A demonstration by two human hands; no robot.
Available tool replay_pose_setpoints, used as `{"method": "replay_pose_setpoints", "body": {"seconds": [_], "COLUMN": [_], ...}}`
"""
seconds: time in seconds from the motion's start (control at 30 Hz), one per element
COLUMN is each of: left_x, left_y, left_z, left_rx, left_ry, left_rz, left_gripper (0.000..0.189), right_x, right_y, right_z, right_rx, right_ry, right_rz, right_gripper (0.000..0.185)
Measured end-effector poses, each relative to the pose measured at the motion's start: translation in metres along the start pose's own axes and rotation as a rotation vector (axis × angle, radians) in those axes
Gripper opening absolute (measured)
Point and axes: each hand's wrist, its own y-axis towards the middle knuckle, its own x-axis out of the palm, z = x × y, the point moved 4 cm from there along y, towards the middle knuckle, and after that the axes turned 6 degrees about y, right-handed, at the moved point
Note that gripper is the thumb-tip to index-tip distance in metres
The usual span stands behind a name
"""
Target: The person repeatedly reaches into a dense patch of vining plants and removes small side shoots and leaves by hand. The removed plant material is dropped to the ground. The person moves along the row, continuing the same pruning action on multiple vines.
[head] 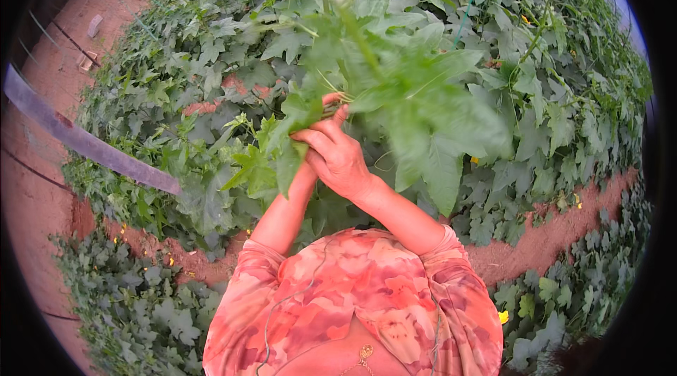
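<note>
Both my hands meet at a leafy shoot of a climbing gourd vine (365, 50), whose lobed leaves are blurred near the camera. My right hand (338, 156) crosses in front of my left wrist, fingers bent inward around the shoot. Behind it, my left hand (331, 100) is mostly hidden by the right hand and a leaf; its curled fingertips show beside thin tendrils (345, 96). The exact grip point on the stem is covered. A large green leaf (288, 159) hangs over the left wrist, and broad leaves (444, 111) spread to the right of the hands.
Dense vine foliage (529, 111) surrounds the hands, with green strings (470, 0) rising through it. A flat grey strip (95, 143) slants in from the left. Reddish bare soil (550, 238) runs between rows. Wires (74, 42) cross the upper left, near a brick-like block (94, 26).
</note>
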Motion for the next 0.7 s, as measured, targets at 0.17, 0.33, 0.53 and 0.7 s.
{"method": "replay_pose_setpoints", "body": {"seconds": [0.17,0.33,0.53,0.7], "left_x": [-0.013,-0.043,-0.069,-0.053], "left_y": [0.015,0.040,0.067,0.075], "left_z": [0.002,0.012,0.010,0.029], "left_rx": [0.017,0.035,-0.441,-0.369], "left_ry": [0.036,0.354,0.216,0.002], "left_rz": [0.044,0.124,0.321,0.351], "left_gripper": [0.032,0.028,0.020,0.017], "right_x": [-0.019,-0.134,-0.294,-0.292], "right_y": [-0.035,-0.050,-0.034,-0.045], "right_z": [0.050,0.144,0.154,0.145], "right_rx": [0.492,0.614,0.381,0.334], "right_ry": [1.052,1.193,0.708,0.503], "right_rz": [0.093,0.526,0.962,0.817], "right_gripper": [0.037,0.035,0.031,0.030]}}
